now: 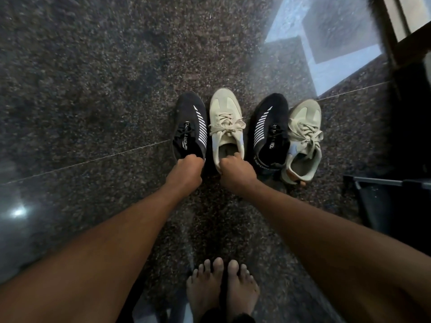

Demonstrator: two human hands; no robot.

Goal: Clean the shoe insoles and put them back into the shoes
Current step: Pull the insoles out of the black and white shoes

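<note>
The left hand is clenched on the heel collar of the black striped sneaker, just left of the beige lace-up sneaker. The right hand is clenched on the beige lace-up sneaker's heel collar. A second black sneaker and a second beige sneaker stand to its right. It is not possible to tell whether the insoles are inside.

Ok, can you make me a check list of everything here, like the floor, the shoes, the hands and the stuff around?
Surface: dark speckled stone floor, shiny, bright light reflected top right.
Job's things: four shoes in a row, left black shoe, left beige shoe, right black shoe, right beige shoe; no insole lying out.
Clutter: nothing seen.
Grippers: left hand grips the heel of the left black shoe; right hand grips the heel of the left beige shoe.
Cables: nothing seen.
Surroundings: bare feet below, wooden frame top right, dark object at right.
</note>
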